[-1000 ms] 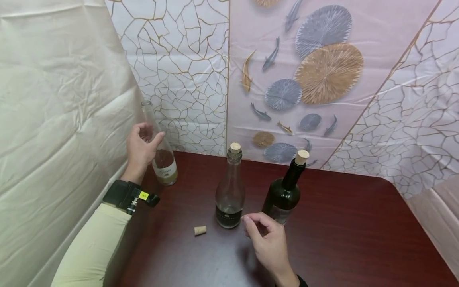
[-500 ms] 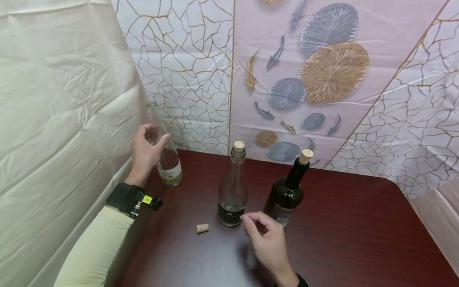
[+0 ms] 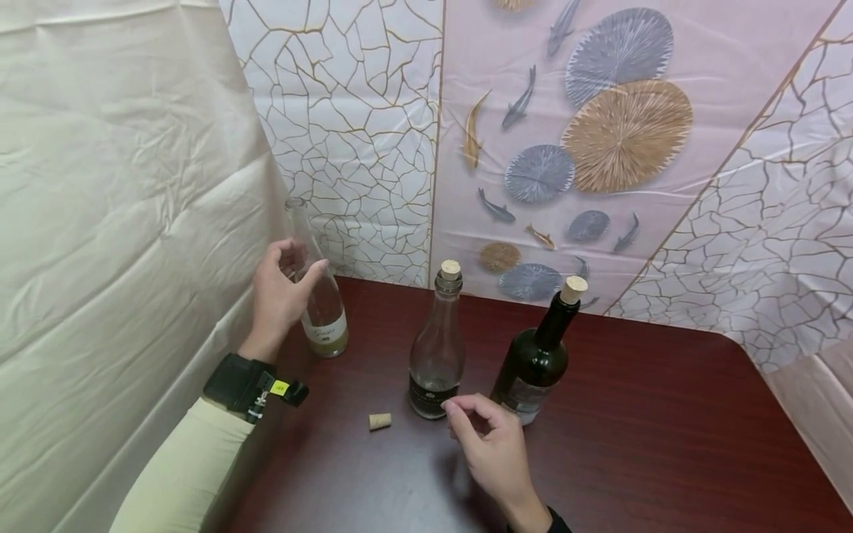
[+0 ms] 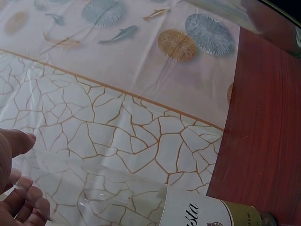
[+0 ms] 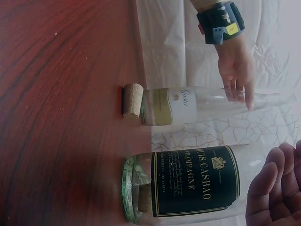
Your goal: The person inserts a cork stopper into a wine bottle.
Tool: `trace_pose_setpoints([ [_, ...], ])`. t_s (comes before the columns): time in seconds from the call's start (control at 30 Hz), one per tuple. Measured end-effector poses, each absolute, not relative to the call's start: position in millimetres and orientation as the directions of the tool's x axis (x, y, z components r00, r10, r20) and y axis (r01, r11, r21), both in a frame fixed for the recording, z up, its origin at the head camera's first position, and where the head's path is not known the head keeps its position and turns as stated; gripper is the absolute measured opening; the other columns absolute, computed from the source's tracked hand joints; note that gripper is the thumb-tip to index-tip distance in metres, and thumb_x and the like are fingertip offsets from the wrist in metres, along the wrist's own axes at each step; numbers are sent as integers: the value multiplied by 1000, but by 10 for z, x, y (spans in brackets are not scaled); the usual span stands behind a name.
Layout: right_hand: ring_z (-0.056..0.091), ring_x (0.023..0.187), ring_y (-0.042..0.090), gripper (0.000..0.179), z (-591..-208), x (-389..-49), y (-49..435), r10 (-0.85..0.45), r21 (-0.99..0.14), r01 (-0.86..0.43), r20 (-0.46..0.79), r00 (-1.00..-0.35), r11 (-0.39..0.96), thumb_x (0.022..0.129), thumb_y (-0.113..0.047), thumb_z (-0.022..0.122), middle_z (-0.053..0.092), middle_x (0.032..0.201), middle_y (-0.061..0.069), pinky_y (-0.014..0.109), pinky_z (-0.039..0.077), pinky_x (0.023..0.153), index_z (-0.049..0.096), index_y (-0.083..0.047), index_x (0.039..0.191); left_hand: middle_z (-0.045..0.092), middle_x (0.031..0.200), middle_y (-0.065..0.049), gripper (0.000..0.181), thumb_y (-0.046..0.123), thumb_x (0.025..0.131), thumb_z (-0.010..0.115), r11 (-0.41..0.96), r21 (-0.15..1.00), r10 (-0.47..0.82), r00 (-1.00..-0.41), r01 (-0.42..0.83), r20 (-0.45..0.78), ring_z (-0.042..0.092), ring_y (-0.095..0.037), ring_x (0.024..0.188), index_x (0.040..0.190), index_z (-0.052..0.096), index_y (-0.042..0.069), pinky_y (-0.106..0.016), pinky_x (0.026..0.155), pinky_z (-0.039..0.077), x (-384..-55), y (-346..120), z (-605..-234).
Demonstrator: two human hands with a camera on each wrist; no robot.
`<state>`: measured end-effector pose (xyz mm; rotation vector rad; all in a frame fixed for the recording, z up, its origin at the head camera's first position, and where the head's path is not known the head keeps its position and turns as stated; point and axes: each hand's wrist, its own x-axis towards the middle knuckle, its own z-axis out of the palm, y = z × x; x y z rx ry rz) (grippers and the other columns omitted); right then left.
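Note:
My left hand [image 3: 283, 292] grips the upper body of a clear glass bottle [image 3: 326, 333] with a white and olive label, which has no cork in its mouth. In the left wrist view that bottle [image 4: 188, 212] stretches along the lower edge, fingers [image 4: 30, 202] showing beside it. A loose cork [image 3: 380, 421] lies on its side on the table. My right hand [image 3: 496, 451] hovers low, loosely curled with nothing visible in it, thumb and forefinger tips close together. Near them stands a clear bottle with a black champagne label [image 5: 195, 183], a cork [image 3: 451, 269] in its mouth.
A dark green bottle [image 3: 535, 359] with a cork [image 3: 574, 289] in its neck stands at the right, partly behind my right hand. The dark red table [image 3: 653, 414] ends at a patterned backdrop [image 3: 360, 133]; a pale cloth [image 3: 133, 192] hangs along the left.
My left hand and the clear bottle have shifted slightly right and nearer. The whole head view has drifted a little; the right hand, loose cork and other bottles look otherwise unchanged.

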<state>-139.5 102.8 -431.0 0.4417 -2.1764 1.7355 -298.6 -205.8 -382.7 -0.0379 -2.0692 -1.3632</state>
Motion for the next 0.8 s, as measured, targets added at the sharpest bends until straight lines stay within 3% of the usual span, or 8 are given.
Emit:
trace_pose_setpoints([
  [0.17,62,60,13,4,-4307,-1386,1023,-40,-888,-410,411,-911,210,90,-8,68,66,70,18,23,54,56,70,-6,87,61,109,-18,49,18,83,77,478,803,-319,-781,357,537,58,-29,95,120,54,-3,-39,80,47,-2837,-1955,-3763],
  [0.33,61,60,12,4,-4310,-1378,1018,-44,-888,-407,407,-912,216,90,-8,68,66,69,17,23,54,55,70,-7,87,61,110,-25,45,9,84,74,486,793,-310,-776,368,550,58,-34,94,119,53,-10,-38,79,47,-2606,-1820,-3607],
  [0.63,61,59,13,4,-4328,-1380,1007,-42,-879,-433,434,-900,201,90,-6,69,66,69,16,22,54,54,70,-6,86,63,112,-17,50,19,82,78,477,786,-297,-770,393,565,59,-26,100,121,55,-3,-43,89,49,-2636,-1912,-3832],
  [0.8,60,58,11,5,-4318,-1369,1000,-37,-879,-435,437,-899,195,89,-7,69,65,67,14,21,53,53,70,-6,85,64,113,-13,54,31,82,78,496,782,-287,-779,377,558,59,-22,101,122,55,1,-40,87,49,-2593,-1936,-3906],
])
